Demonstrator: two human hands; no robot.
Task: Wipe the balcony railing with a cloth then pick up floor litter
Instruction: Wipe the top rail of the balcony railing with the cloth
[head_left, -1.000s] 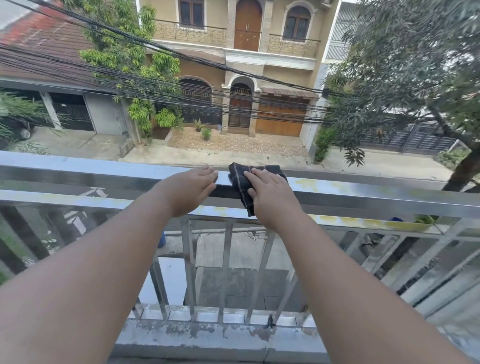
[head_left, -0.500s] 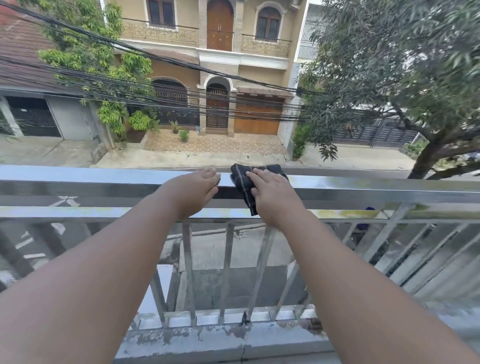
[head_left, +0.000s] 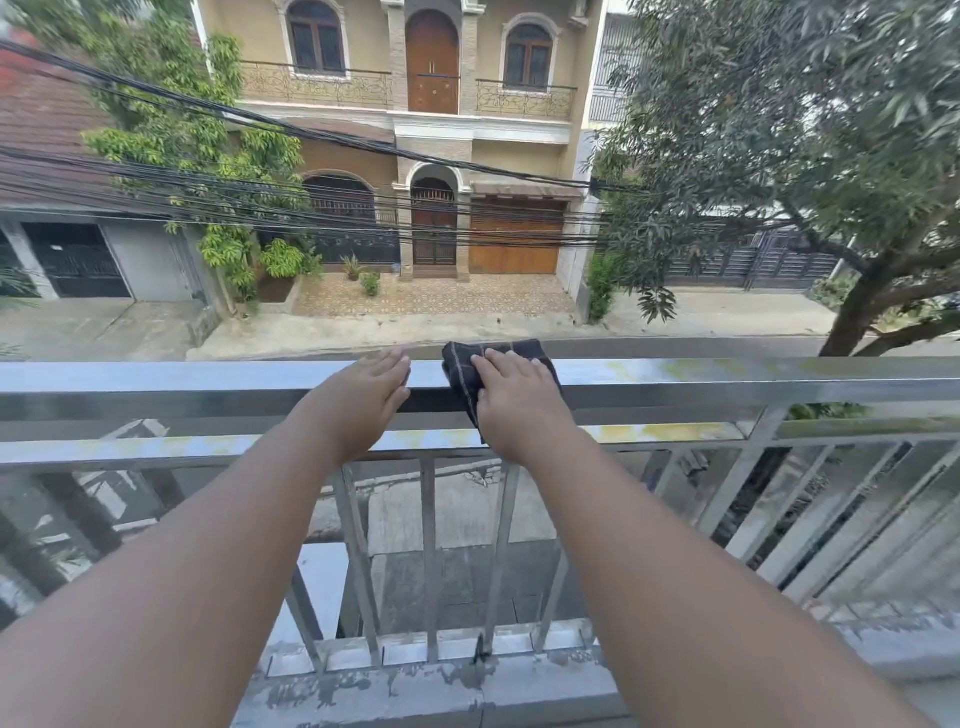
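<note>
The dark checked cloth (head_left: 462, 369) lies folded over the top rail (head_left: 727, 376) of the steel balcony railing. One part lies on the flat top and one corner hangs down the near face. The right hand (head_left: 519, 410) presses it with straight fingers laid flat. The left hand (head_left: 363, 400) rests flat on the bare rail just beside it, with a small gap to the cloth.

Compared with half a second ago, the hands and cloth keep the same place on the rail and the same gap; only the view has turned a little.

Left of the left hand and right of the right hand, the rail runs free to both picture edges. Below the hands are a second rail (head_left: 156, 449), upright bars (head_left: 428, 545) and the concrete ledge (head_left: 415, 686).
</note>
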